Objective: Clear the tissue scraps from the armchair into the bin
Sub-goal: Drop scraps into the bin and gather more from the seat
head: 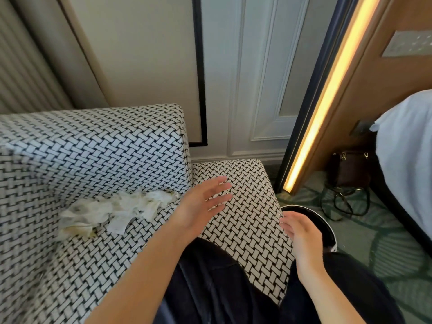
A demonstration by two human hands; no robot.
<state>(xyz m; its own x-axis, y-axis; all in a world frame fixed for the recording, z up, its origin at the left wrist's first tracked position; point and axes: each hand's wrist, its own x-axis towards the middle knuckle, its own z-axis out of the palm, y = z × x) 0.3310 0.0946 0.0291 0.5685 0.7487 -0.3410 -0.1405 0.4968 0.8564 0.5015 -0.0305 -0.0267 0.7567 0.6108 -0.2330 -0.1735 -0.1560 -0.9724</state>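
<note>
Hovering empty-handed, the left hand (pixel 205 202) and right hand (pixel 301 232) spread loose fingers gripping nothing, the tissue scraps (pixel 112 209) heaped at the armchair's (pixel 245 218) seat back edge, bin (pixel 306 212) alongside, seemingly everything left to clear.

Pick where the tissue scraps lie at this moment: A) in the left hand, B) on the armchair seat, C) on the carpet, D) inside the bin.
B: the tissue scraps lie heaped on the seat of the armchair, beside the left hand, which is open and holds nothing; the right hand by the bin is empty too.
</note>
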